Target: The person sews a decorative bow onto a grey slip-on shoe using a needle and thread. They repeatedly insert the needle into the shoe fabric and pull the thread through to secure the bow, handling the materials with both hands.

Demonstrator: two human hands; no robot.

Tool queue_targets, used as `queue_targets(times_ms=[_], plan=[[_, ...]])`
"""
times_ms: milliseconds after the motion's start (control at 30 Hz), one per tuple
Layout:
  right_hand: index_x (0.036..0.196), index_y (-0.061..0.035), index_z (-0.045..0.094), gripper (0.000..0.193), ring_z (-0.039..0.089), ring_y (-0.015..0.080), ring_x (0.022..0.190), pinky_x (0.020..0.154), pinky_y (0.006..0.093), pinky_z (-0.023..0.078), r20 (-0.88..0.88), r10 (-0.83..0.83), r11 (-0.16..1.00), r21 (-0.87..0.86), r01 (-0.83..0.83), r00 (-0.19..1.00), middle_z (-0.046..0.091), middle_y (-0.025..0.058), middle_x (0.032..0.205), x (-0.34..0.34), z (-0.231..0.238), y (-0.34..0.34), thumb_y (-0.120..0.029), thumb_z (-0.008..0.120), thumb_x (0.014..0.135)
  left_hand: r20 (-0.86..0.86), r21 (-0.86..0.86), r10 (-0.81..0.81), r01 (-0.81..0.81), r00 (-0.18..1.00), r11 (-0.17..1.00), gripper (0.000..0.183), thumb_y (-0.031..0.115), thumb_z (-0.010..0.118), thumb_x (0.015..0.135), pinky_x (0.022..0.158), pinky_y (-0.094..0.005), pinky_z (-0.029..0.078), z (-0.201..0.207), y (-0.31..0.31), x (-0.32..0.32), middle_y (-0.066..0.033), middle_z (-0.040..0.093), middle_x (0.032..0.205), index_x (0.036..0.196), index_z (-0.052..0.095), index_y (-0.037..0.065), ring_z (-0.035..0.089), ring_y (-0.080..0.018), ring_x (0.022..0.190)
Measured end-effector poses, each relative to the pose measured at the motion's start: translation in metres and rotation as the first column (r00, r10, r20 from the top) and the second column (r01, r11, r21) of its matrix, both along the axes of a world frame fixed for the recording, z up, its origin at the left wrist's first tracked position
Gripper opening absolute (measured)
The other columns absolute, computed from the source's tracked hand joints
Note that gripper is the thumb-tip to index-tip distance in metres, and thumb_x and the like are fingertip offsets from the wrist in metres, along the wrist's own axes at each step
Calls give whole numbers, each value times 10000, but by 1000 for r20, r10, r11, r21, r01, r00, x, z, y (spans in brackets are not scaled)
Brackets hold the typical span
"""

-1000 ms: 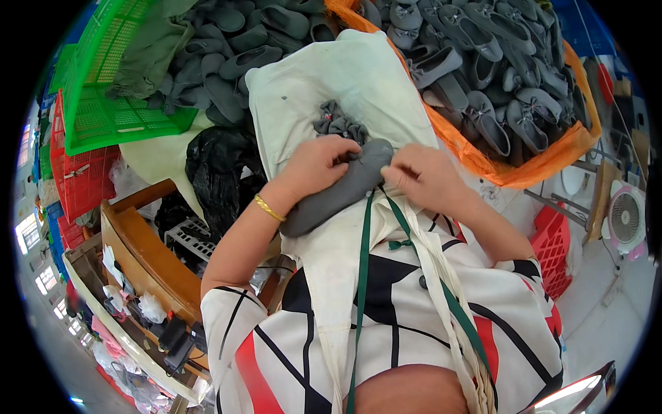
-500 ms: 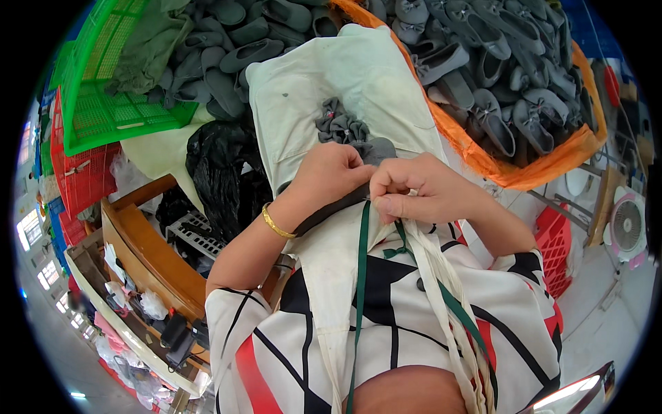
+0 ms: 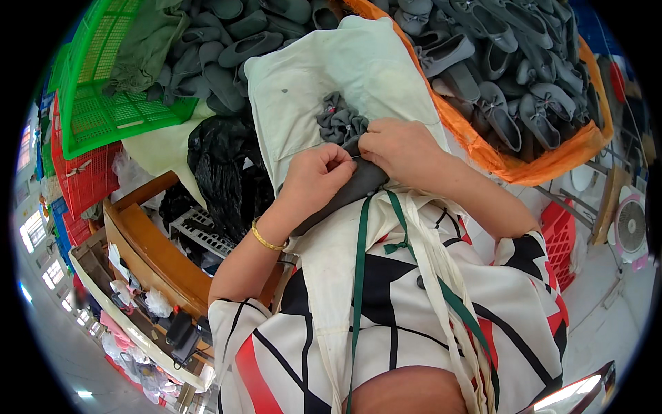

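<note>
A dark grey shoe lies across my apron, partly covered by both hands. My left hand is closed, its thumb and fingers pinched at the shoe's upper edge. Just opposite, my right hand is also closed in a pinch, palm down. A thin pale line, like a needle or thread, shows between the two sets of fingertips; what the right fingers hold is too small to make out. Beyond them, a small heap of grey fabric bows rests on a whitish cloth-covered pad.
Many grey shoes with bows fill an orange-rimmed sack at the far right. More grey shoes pile up beside a green plastic crate at the far left. A black plastic bag and a wooden drawer unit stand left.
My right hand has moved up and away from my body, from above the apron to the shoe's far edge by the bows. The left hand has shifted slightly; more of the shoe shows.
</note>
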State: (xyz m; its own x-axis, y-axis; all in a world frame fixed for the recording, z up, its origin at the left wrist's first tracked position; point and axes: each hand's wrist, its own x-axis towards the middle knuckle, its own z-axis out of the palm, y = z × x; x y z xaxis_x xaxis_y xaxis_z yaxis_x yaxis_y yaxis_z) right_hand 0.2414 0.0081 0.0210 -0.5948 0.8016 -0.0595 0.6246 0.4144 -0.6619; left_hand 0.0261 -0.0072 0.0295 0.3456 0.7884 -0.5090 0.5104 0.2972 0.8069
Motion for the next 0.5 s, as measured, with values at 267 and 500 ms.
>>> queue_targets(times_ms=[267, 500], plan=[[856, -113, 639, 39, 626, 259, 845, 681, 388, 488, -141, -25, 991, -134, 6, 990, 608, 42, 850, -1, -18, 2, -149, 655, 859, 133, 102, -85, 72, 987, 992, 87, 94, 682, 911, 764, -234, 444, -38, 8, -16, 25, 627, 862, 951, 658, 20, 522, -59, 820], [898, -114, 648, 49, 639, 273, 815, 673, 366, 504, -290, 48, 996, -59, -67, 956, 634, 36, 873, -14, -29, -3, -130, 673, 859, 305, -229, 133, -63, 943, 971, 84, 96, 731, 875, 675, -216, 450, -53, 2, -16, 37, 649, 815, 894, 708, 17, 536, -40, 742]])
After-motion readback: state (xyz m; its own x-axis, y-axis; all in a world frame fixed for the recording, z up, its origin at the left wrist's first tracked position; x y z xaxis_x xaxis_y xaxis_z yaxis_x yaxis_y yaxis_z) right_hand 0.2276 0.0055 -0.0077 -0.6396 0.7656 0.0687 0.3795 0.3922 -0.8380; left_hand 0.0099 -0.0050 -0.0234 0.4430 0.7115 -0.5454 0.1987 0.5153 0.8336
